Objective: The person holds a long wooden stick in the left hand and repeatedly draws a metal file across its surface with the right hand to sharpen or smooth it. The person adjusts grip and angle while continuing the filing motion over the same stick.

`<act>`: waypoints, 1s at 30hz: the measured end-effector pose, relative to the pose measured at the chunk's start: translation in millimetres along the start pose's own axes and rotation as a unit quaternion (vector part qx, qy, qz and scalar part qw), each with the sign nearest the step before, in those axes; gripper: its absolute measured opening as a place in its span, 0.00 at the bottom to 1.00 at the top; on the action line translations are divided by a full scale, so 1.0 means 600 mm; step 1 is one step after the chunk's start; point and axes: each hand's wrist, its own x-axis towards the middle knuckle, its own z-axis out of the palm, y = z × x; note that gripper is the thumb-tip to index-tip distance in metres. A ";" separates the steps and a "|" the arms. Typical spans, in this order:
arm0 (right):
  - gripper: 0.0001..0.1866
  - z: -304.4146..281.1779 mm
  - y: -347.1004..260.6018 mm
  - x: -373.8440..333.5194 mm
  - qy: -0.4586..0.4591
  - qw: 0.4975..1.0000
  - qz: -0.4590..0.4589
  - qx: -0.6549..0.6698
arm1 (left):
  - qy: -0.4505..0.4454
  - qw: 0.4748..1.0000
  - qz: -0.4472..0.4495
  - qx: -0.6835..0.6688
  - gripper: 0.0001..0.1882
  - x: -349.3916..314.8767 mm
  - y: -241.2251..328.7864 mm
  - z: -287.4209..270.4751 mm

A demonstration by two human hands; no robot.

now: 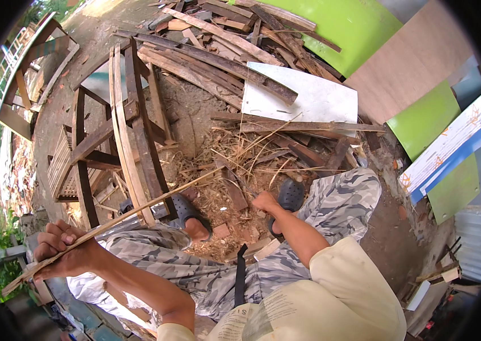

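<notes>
My left hand [61, 250] is closed around the thick end of a long, thin wooden strip [155, 202]. The strip slants up and to the right across my left thigh, its thin tip above the shavings between my feet. Low beside my right clog [291, 195], my right hand [265, 202] is curled shut. Whatever it may grip is too small or hidden to name. Loose curls and shavings [257, 150] lie on the ground just beyond it. A black strap [240, 275] hangs over the front of my camouflage trousers.
A dark wooden frame [149, 136] with pale battens leaning on it stands at left. Ahead lie piled boards [223, 34] and a white panel [303, 102]. Green sheets [425, 119] and a brown plywood sheet [411, 51] are at right.
</notes>
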 end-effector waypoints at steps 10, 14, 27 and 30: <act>0.16 -0.022 -0.199 -0.347 0.032 0.940 -0.338 0.026 | 0.092 0.963 0.060 0.247 0.37 -0.012 -0.003 0.052; 0.16 0.006 -0.172 -0.365 0.056 0.925 -0.370 0.065 | 0.115 0.948 0.072 0.286 0.38 -0.018 0.000 0.069; 0.15 0.034 -0.008 -0.113 0.102 0.987 -0.121 -0.003 | 0.130 0.964 0.028 0.229 0.35 -0.025 0.002 0.091; 0.14 0.021 -0.002 -0.102 0.040 0.996 0.002 0.083 | 0.151 0.966 0.014 0.210 0.34 0.007 -0.005 0.082</act>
